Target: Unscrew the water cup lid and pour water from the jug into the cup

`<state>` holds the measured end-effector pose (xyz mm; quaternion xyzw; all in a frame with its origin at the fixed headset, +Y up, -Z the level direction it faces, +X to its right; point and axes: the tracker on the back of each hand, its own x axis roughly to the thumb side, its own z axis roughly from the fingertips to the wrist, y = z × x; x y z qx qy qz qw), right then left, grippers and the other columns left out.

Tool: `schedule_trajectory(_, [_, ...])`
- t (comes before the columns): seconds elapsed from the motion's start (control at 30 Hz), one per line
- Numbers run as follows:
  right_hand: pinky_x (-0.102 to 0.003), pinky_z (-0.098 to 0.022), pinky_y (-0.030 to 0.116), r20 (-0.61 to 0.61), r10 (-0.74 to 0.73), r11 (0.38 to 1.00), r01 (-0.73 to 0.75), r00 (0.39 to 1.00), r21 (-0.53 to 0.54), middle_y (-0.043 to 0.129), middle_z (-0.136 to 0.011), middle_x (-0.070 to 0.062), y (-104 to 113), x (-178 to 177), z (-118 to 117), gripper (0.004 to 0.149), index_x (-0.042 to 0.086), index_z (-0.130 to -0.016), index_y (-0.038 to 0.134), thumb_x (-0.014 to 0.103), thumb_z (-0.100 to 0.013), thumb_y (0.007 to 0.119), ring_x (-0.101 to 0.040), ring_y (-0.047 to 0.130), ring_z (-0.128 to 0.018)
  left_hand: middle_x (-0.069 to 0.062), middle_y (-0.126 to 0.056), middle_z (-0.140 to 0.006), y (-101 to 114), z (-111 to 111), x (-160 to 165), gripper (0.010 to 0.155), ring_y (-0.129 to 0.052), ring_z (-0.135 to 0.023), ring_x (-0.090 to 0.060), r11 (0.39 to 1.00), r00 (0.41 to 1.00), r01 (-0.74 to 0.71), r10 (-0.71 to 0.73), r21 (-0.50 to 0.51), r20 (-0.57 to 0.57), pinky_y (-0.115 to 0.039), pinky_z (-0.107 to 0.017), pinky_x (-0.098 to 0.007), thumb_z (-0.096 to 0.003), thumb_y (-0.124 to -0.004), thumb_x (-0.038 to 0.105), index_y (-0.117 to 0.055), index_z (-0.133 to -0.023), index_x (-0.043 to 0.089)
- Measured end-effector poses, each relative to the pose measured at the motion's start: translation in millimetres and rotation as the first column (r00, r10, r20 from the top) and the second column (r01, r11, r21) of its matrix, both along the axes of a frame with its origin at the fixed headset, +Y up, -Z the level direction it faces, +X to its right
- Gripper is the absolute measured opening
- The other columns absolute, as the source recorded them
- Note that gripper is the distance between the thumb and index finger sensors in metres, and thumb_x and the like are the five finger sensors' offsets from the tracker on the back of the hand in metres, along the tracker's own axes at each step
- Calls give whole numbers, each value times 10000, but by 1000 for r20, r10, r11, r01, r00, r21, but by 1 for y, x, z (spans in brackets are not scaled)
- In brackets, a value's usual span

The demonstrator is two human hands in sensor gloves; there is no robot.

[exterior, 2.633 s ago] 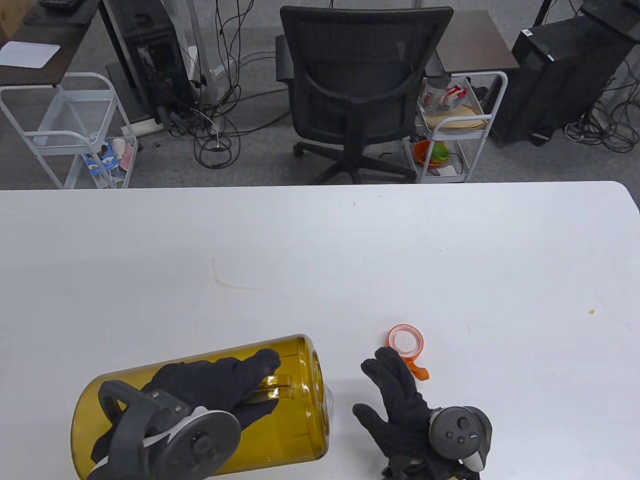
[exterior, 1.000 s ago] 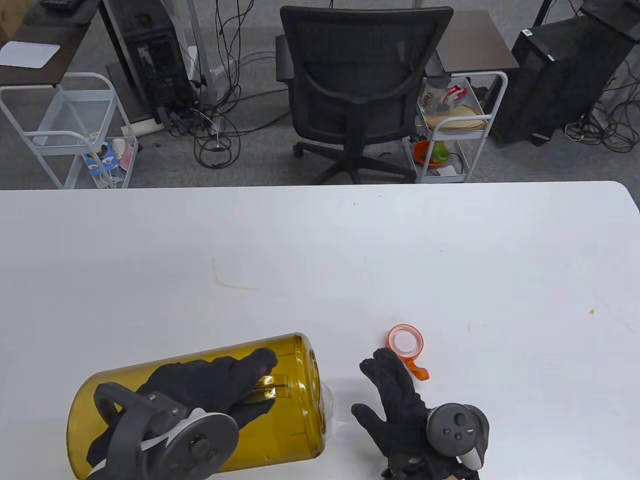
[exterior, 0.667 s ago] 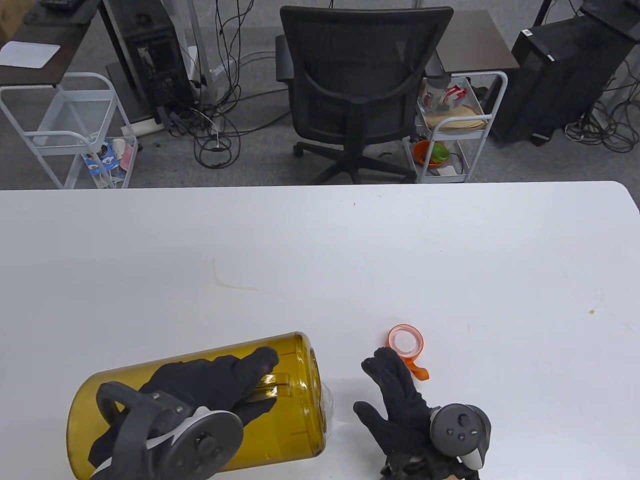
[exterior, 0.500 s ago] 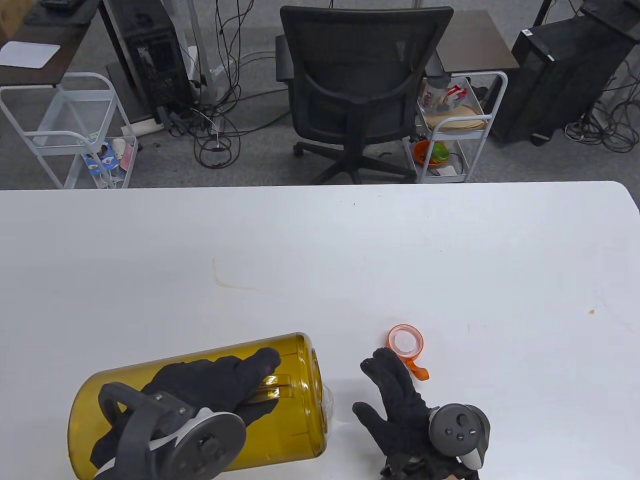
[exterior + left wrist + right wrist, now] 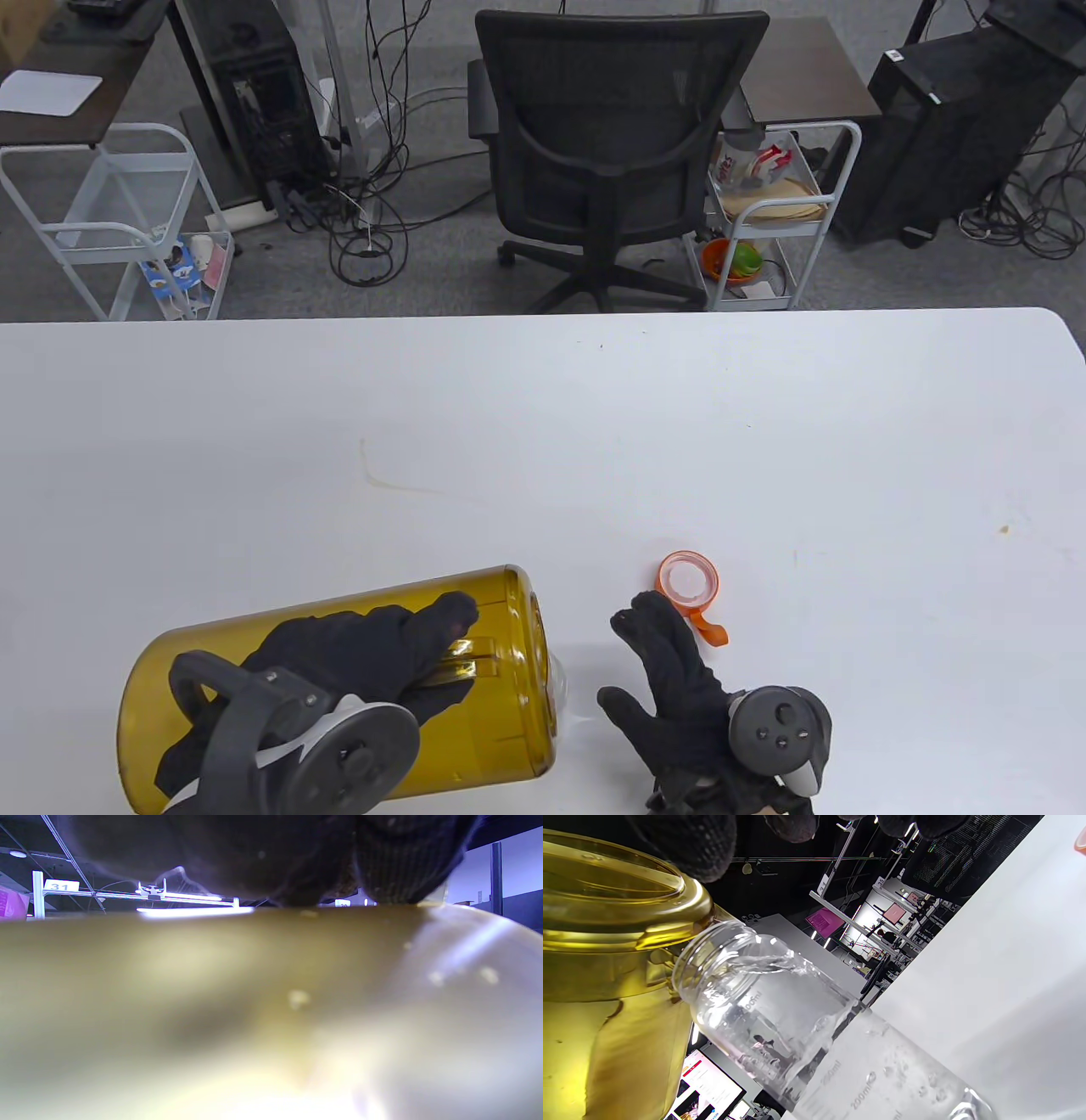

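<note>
The amber jug (image 5: 501, 688) is tipped on its side, mouth to the right, and my left hand (image 5: 424, 649) grips its handle from above. Its body fills the left wrist view (image 5: 212, 984). Under its rim stands the clear cup (image 5: 559, 683), mostly hidden in the table view. In the right wrist view water runs from the jug (image 5: 606, 942) into the cup (image 5: 780, 1001), which has water in it. My right hand (image 5: 657, 671) is just right of the cup with its fingers spread and straight; contact with the cup cannot be told. The orange lid (image 5: 688, 581) lies past its fingertips.
The white table (image 5: 594, 424) stretches far and to both sides of the hands. A faint brown stain (image 5: 382, 475) marks it left of centre. Beyond the far edge stand a black office chair (image 5: 611, 153) and two white carts (image 5: 780, 212).
Almost nothing: the jug stays tipped over the cup, the left hand wobbles slightly, and the right hand keeps its place.
</note>
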<state>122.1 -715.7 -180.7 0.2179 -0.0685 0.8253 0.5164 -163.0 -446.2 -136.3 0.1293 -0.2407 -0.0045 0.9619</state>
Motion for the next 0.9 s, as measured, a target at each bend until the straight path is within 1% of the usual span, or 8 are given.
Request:
schedule_trajectory(0.27, [-622, -764, 493, 3, 4, 1000, -4, 1000, -2, 207, -1174, -197, 0, 0, 0, 744, 170, -1122, 406, 534, -544, 703, -522, 393, -1059, 117, -1009, -470, 0, 1, 2, 570, -1008, -172, -68, 1000, 1000, 7, -7, 2, 1, -923, -246, -352, -394, -882, 602, -773, -907, 377])
schedule_trajectory(0.33, [-639, -774, 435, 14, 8, 1000, -8, 1000, -3, 206, -1174, -197, 0, 0, 1, 748, 170, -1122, 404, 535, -543, 704, -531, 348, -1064, 117, -1009, -470, 0, 1, 2, 570, -1008, -171, -69, 1000, 1000, 9, -9, 3, 1, -923, -246, -353, -393, -882, 602, -774, -906, 377])
schedule_trajectory(0.4, [-645, -777, 409, 17, 10, 1000, -9, 1000, -6, 203, -1175, -198, 0, 1, 0, 747, 171, -1122, 404, 535, -544, 704, -535, 327, -1066, 117, -1008, -472, 1, 2, 3, 572, -1008, -173, -69, 1000, 1000, 11, -11, 2, 0, -923, -247, -353, -393, -883, 601, -773, -907, 377])
schedule_trajectory(0.7, [-647, -773, 414, 16, 15, 1000, -15, 1000, -9, 210, -1174, -198, 0, 0, 1, 743, 169, -1122, 405, 533, -545, 700, -536, 333, -1065, 116, -1007, -473, 0, 4, 9, 572, -1007, -172, -70, 1000, 1000, 28, -28, 13, 11, -922, -246, -353, -393, -883, 601, -773, -907, 375])
schedule_trajectory(0.9, [-653, -769, 417, 54, 24, 999, -22, 998, -31, 218, -1175, -195, -1, 1, 1, 739, 167, -1121, 405, 531, -548, 697, -531, 339, -1068, 115, -1007, -470, 0, 5, 13, 571, -1006, -169, -70, 999, 999, 35, -35, 9, 9, -922, -243, -355, -392, -885, 599, -775, -905, 375])
